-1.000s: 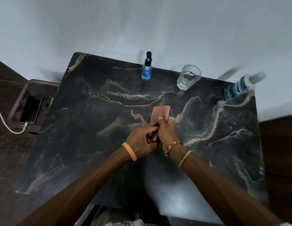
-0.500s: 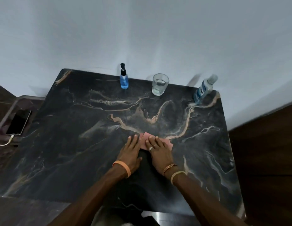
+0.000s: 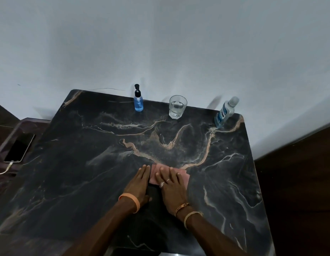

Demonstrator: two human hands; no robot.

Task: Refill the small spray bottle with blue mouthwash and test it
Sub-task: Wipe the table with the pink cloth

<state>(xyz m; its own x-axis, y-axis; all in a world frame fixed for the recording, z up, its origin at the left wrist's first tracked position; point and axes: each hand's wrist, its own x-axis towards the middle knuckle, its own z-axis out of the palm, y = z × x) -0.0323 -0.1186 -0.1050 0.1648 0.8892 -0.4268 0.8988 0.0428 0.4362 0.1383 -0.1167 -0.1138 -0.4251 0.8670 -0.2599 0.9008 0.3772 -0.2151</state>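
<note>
right grip (image 3: 171, 185) flat on pink cloth (image 3: 184, 174); left grip (image 3: 140, 183) flat just beside | spray bottle (image 3: 138, 104) well ahead: blue, capped; refill looks done | test: unclear

mouthwash bottle (image 3: 226, 112) label lettering, too blurred

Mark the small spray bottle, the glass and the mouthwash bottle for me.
small spray bottle (image 3: 138, 104): head view, on its blue body.
glass (image 3: 177, 108): head view, on its side wall.
mouthwash bottle (image 3: 223, 114): head view, on its label.
</note>
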